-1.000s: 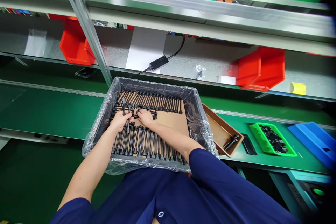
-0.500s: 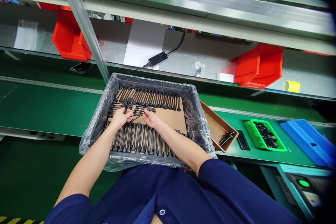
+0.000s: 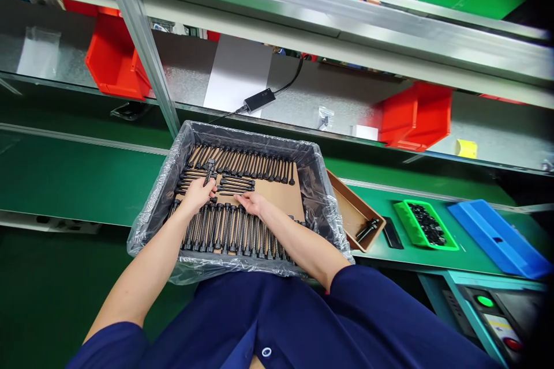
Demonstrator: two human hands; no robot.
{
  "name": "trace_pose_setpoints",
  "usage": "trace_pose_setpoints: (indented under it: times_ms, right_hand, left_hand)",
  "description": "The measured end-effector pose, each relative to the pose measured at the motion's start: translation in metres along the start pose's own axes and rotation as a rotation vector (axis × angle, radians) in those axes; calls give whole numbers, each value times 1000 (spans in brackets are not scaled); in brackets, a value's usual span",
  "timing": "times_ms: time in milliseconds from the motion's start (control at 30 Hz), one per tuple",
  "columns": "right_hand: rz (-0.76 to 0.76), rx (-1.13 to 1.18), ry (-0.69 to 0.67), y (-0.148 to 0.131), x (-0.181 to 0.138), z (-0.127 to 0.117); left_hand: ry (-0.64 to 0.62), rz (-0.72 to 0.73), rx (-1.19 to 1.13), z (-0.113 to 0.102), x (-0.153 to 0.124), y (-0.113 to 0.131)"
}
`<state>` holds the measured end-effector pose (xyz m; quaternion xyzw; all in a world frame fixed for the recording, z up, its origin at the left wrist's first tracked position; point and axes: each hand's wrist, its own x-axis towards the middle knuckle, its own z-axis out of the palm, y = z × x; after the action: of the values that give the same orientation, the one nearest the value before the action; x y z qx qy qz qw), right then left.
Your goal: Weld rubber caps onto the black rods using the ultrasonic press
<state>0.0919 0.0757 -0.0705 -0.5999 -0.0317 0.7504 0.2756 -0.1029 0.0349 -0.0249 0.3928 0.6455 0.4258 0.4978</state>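
Observation:
A plastic-lined crate (image 3: 322, 179) holds rows of slim black rod-like parts (image 3: 231, 230) with thicker heads, laid on brown cardboard (image 3: 283, 196). My left hand (image 3: 201, 193) is closed around a few of these parts, their heads (image 3: 210, 166) sticking up above the fingers. My right hand (image 3: 251, 203) pinches the end of one black rod (image 3: 227, 194), low over the cardboard. That rod lies just in front of a short middle stack (image 3: 236, 183) of rods set sideways. Exactly how many the left hand grips is hidden by its fingers.
Right of the crate stand a brown tray (image 3: 346, 207) with a few black parts, a black flat object (image 3: 393, 233), a green bin (image 3: 400, 211) of small black pieces and a blue bin (image 3: 497, 242). Red bins (image 3: 418, 118) and a cabled black box (image 3: 259, 100) sit on the shelf behind.
My right hand has lowered slightly, and the rod it holds has gone from slanted to nearly level beside the middle stack. My left hand keeps its bundle. The view has shifted a little.

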Motion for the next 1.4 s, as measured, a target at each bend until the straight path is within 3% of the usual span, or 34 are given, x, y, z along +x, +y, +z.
trace_pose_setpoints:
  times_ms: [133, 300, 400, 600, 767, 833, 900, 967, 1033, 1133, 1267, 1400]
  right_hand:
    - [-39, -37, -69, 2, -22, 7]
    - [-228, -220, -468, 13, -46, 23]
    - [-251, -271, -562, 13, -50, 30]
    - [-339, -231, -440, -12, -52, 34]
    - [-281, -393, -671, 0, -50, 41]
    - [-339, -374, -624, 1, -45, 42]
    - [-491, -415, -440, -8, -36, 42]
    - [-712, -675, -260, -22, -26, 39]
    - [-894, -1146, -152, -31, -16, 35]
    - [-942, -1660, -129, -23, -3, 31]
    - [-975, -1768, -145, 4, 7, 31]
    - [-1000, -1829, -147, 9, 11, 32]
  left_hand:
    - [-42, -55, 3, 3, -1, 1]
    - [-341, -95, 37, 8, -9, 4]
    - [-472, -125, 4, 9, -13, 6]
    - [-337, -104, -119, 9, -12, 4]
    - [-299, -121, -146, 16, -13, 3]
    - [-313, -168, -166, 15, -11, 4]
    - [-235, -146, -137, 10, -8, 4]
    - [-64, -35, -14, 2, -3, 5]
    - [91, 76, 151, -7, 0, 6]
    - [155, 154, 324, -12, -1, 9]
    - [143, 146, 335, -9, -4, 12]
    - [81, 165, 392, -7, -1, 7]
